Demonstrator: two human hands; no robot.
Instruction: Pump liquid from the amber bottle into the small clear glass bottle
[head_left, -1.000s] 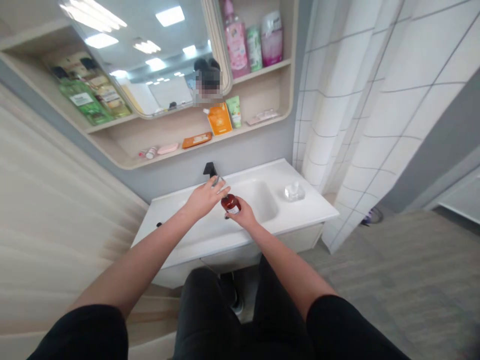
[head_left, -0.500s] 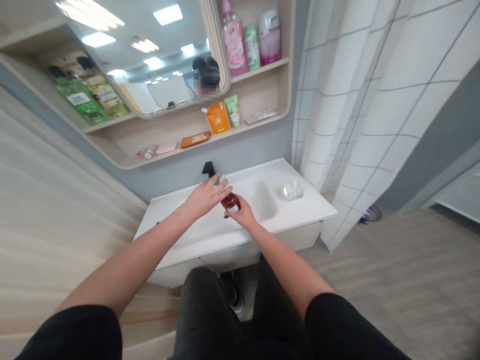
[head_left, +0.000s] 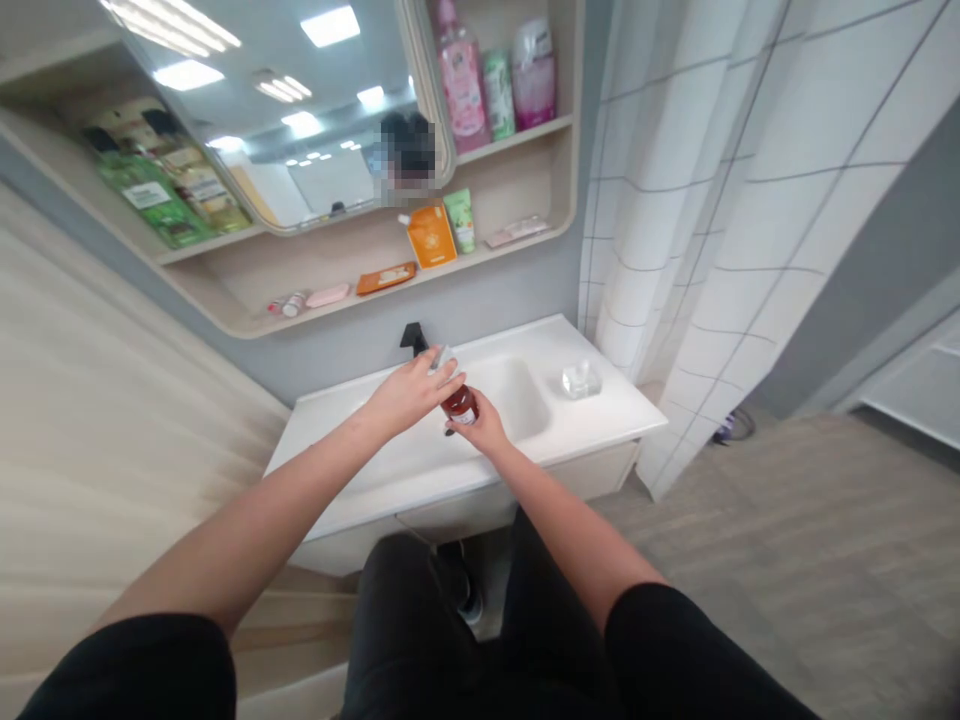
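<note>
Above the white sink (head_left: 523,400), my right hand (head_left: 486,424) is closed round a small reddish-brown bottle (head_left: 460,402) with a white label. The bottle is tilted, its upper end towards my left hand (head_left: 420,388). In the fingers of that left hand is a small whitish flat piece (head_left: 445,357), held close to the bottle's upper end; whether the two touch I cannot tell. Fingers cover part of both things. Just behind my left hand stands the black faucet (head_left: 413,338).
A clear glass-like dish (head_left: 582,379) stands on the counter at the right. On the wall hangs a mirror cabinet (head_left: 517,180) with several bottles, an orange pouch (head_left: 432,236) and a green tube (head_left: 460,220). Curtains (head_left: 675,270) hang on both sides.
The view has shifted slightly. My hands keep nearly the same hold on the bottle and the whitish piece.
</note>
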